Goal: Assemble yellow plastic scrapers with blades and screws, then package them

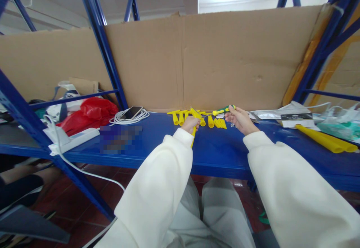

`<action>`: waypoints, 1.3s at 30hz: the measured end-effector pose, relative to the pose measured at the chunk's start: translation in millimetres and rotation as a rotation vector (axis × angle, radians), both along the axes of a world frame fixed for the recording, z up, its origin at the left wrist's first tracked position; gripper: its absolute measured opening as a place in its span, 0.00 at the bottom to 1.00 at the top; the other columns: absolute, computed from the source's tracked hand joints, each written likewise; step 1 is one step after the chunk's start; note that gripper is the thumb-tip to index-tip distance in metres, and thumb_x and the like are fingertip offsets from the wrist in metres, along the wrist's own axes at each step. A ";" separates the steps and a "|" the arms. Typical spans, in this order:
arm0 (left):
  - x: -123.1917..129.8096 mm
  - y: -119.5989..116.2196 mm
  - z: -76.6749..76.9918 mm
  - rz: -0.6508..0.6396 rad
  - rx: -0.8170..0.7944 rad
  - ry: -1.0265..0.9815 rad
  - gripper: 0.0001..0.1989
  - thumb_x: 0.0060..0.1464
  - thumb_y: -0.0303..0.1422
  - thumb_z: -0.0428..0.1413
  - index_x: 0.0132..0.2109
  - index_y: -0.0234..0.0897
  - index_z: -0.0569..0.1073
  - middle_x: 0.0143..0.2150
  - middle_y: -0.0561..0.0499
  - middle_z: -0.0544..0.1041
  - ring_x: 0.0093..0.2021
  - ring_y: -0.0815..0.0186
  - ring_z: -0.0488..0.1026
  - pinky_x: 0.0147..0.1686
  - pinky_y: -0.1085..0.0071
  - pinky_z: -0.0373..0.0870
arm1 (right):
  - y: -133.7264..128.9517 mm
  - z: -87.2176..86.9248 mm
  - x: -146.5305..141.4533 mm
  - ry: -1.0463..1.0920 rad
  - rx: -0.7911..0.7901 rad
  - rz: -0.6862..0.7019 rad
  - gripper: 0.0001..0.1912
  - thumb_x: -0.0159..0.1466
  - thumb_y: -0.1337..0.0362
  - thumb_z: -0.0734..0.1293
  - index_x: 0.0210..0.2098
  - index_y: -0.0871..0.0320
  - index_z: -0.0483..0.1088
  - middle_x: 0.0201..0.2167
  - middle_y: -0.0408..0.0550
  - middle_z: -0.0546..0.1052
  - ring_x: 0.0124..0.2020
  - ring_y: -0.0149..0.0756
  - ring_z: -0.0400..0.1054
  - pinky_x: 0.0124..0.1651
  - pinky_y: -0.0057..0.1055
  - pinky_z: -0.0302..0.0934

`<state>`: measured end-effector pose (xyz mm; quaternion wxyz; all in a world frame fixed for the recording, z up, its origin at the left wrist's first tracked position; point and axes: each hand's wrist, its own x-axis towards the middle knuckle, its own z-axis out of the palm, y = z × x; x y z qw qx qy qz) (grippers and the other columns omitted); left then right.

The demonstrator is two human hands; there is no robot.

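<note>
My left hand (191,124) is closed around a yellow T-shaped plastic piece (194,137), whose stem sticks out below the fist toward me. In my right hand (239,119) is a screwdriver (223,110) with a green and yellow handle, its shaft pointing left. The tip reaches the top of the held piece near my left fingers; whether it touches a screw is too small to tell. Behind and beside my left hand, several similar yellow pieces (210,121) lie in a row on the blue shelf top (222,146). Flat yellow parts (220,123) and tiny dark bits (233,125) lie between my hands.
Cardboard (225,60) walls off the back, between blue metal posts (102,45). At left are a phone (131,112) on a coiled white cable (116,118), a red bag (90,114) and a power strip (80,138). Long yellow tubes (326,139) and plastic bags (341,122) lie right.
</note>
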<state>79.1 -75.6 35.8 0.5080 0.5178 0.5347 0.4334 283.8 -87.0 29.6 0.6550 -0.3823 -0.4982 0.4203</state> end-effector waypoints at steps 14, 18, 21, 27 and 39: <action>0.1 -3.1 2.3 0.017 0.019 -0.004 0.13 0.51 0.17 0.53 0.26 0.38 0.61 0.17 0.59 0.59 0.15 0.76 0.54 0.19 0.76 0.51 | 6.4 -6.2 -2.2 -0.088 0.095 -0.176 0.26 0.47 0.44 0.78 0.27 0.56 0.66 0.18 0.39 0.72 0.13 0.24 0.60 0.14 0.21 0.55; -0.3 -2.8 2.3 0.009 0.005 -0.006 0.14 0.51 0.17 0.54 0.26 0.38 0.61 0.17 0.59 0.59 0.15 0.76 0.54 0.19 0.76 0.50 | 5.0 -7.2 -1.6 -0.126 0.130 -0.171 0.28 0.48 0.40 0.76 0.28 0.55 0.66 0.16 0.37 0.70 0.12 0.24 0.59 0.13 0.21 0.52; -0.5 -2.1 1.8 0.009 0.004 -0.007 0.14 0.49 0.17 0.56 0.26 0.38 0.61 0.17 0.60 0.59 0.15 0.76 0.54 0.19 0.76 0.50 | 3.7 -7.7 -0.8 -0.143 0.132 -0.137 0.28 0.48 0.39 0.75 0.28 0.56 0.67 0.15 0.37 0.69 0.12 0.23 0.58 0.13 0.21 0.52; 0.0 -2.9 2.0 0.002 0.009 0.006 0.15 0.51 0.17 0.54 0.25 0.38 0.60 0.16 0.60 0.58 0.15 0.76 0.54 0.19 0.76 0.50 | 0.4 -2.2 0.3 -0.026 0.029 -0.025 0.22 0.51 0.47 0.78 0.31 0.56 0.69 0.17 0.38 0.71 0.15 0.24 0.61 0.14 0.20 0.53; -0.3 0.2 -1.0 0.016 0.018 -0.001 0.11 0.51 0.18 0.54 0.27 0.37 0.64 0.17 0.59 0.59 0.17 0.75 0.55 0.20 0.75 0.52 | 3.3 -1.7 5.2 0.008 0.009 0.034 0.21 0.56 0.48 0.75 0.27 0.56 0.64 0.19 0.40 0.72 0.16 0.26 0.62 0.19 0.23 0.58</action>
